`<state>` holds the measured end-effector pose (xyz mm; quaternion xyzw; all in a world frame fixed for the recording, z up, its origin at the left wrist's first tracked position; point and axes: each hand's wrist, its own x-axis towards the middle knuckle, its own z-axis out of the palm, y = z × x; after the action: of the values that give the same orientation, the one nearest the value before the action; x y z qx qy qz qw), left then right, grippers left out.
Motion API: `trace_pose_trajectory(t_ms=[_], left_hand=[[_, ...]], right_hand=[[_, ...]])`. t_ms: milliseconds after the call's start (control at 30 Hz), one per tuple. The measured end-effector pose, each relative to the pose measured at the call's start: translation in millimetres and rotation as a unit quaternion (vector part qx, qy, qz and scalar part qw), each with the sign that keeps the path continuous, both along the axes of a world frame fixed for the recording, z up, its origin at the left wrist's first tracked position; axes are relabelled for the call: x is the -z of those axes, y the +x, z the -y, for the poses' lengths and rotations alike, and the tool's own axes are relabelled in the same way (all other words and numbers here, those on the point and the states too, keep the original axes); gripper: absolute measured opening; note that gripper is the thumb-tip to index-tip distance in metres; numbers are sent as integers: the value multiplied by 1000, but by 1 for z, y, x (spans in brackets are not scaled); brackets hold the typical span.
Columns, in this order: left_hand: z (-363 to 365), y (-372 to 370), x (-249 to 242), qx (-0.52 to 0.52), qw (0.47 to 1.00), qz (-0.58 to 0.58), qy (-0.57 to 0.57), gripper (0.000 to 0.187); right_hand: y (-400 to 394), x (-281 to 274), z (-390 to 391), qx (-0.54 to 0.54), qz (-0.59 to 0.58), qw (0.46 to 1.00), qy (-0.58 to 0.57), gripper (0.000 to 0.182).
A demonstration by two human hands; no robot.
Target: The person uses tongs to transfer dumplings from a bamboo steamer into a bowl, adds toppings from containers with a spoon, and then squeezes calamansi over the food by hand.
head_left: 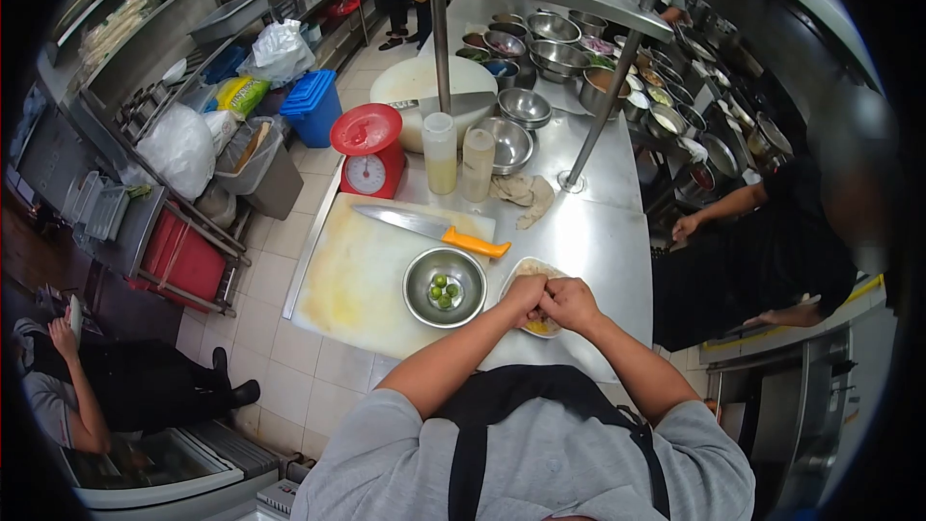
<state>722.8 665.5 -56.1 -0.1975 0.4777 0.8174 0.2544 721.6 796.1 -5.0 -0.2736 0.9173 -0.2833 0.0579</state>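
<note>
Right of the middle of the frame, the left hand and right hand meet over a pale dish of food. Their fingers look curled against each other, but I cannot tell whether anything is grasped between them (the knuckles hide it). The dish sits below them on the desk, its contents pale with some yellow at the lower edge.

Just left of it, a metal bowl holds small green fruits on the cutting board. A knife with an orange handle lies above the bowl, its handle end toward the dish.

As I judge it, pressing down on the rim could tip the dish, and hidden bits could drop into the food unnoticed. A forearm swung left could knock the bowl and roll the fruits out; a careless reach upward could meet the bare blade.
</note>
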Motion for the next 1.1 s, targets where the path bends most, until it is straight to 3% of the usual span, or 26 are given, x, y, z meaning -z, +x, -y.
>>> trace_pose_trajectory(t_ms=[67,133,200,267,367,467,533,600,733,800,933,1000,1100], left_hand=[[-1,2,1,-14,1000,6,-18,23],[1,1,9,132,965,-109,-197,25],[4,-3,14,54,991,-29,-116,25],[12,-1,-11,20,998,56,-37,22],[24,-6,-16,26,998,50,1,22],[29,-6,-21,32,999,23,22,25],[27,0,-29,37,999,16,34,26],[22,5,-31,-8,1000,2,5,26],[19,6,-25,-24,1000,8,5,23],[16,7,-21,-49,998,17,37,20],[22,4,-24,-23,994,35,105,22],[24,2,-26,29,998,31,48,20],[27,-6,-23,79,997,0,-25,20]], right_hand=[[1,4,1,8,3,1000,15,34],[-1,20,-4,-25,-93,995,35,33],[0,16,-6,-19,-52,998,28,32],[-4,2,-11,-9,45,999,-5,27],[-11,9,-26,11,178,977,-113,19],[-8,0,-27,58,221,965,-128,27],[-9,0,-24,80,200,969,-119,27],[-9,-3,-18,97,126,987,-33,27],[-1,-8,-8,115,83,990,-25,26],[0,-2,-8,91,-9,996,-11,27],[-3,-14,-19,82,29,996,-3,27],[0,-23,-26,109,106,987,-58,27],[-2,-34,-32,114,133,982,-73,27]])
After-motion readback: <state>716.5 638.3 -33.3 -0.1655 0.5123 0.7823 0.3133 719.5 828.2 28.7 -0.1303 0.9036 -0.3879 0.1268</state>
